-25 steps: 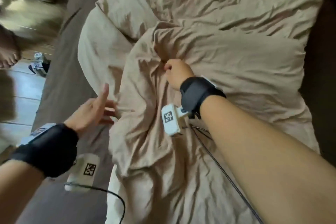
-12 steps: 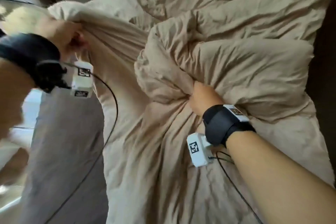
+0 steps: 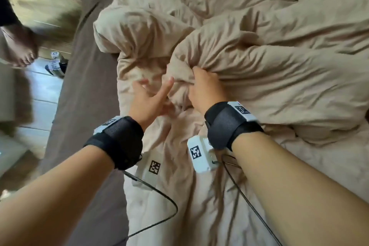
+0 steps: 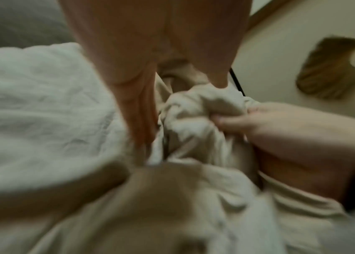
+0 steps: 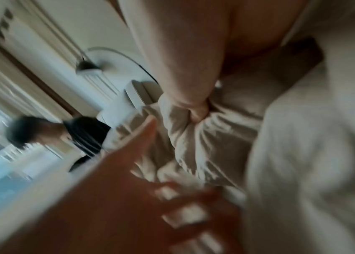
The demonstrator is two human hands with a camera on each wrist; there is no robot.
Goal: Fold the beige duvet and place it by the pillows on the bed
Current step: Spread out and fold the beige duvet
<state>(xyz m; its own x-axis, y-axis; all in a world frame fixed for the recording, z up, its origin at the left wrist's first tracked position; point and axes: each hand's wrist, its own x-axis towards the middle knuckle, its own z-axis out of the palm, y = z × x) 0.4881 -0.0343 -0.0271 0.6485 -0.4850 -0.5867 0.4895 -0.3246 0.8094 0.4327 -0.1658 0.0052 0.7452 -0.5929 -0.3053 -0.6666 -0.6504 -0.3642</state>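
The beige duvet (image 3: pixel 279 78) lies crumpled in thick folds over most of the bed. My right hand (image 3: pixel 201 84) grips a gathered bunch of it near the middle, fingers buried in the cloth. My left hand (image 3: pixel 153 94) hovers just left of that bunch, fingers straight and spread, holding nothing. In the blurred left wrist view, my left hand's fingers (image 4: pixel 141 111) point down beside the bunch (image 4: pixel 193 110) that my right hand (image 4: pixel 248 120) squeezes. The right wrist view shows my right hand (image 5: pixel 193 110) clenched in the cloth and my left hand (image 5: pixel 146 163) spread below it.
The brown bed sheet (image 3: pixel 85 86) is bare to the left of the duvet, with the pale floor (image 3: pixel 40 96) beyond the bed's edge. Another person's bare foot (image 3: pixel 22 54) stands there. Black cables (image 3: pixel 159 195) trail from my wrist cameras across the duvet.
My left hand has let go of the duvet edge it held up at the left and has come down open beside my right hand. My right hand keeps its grip on the bunch.
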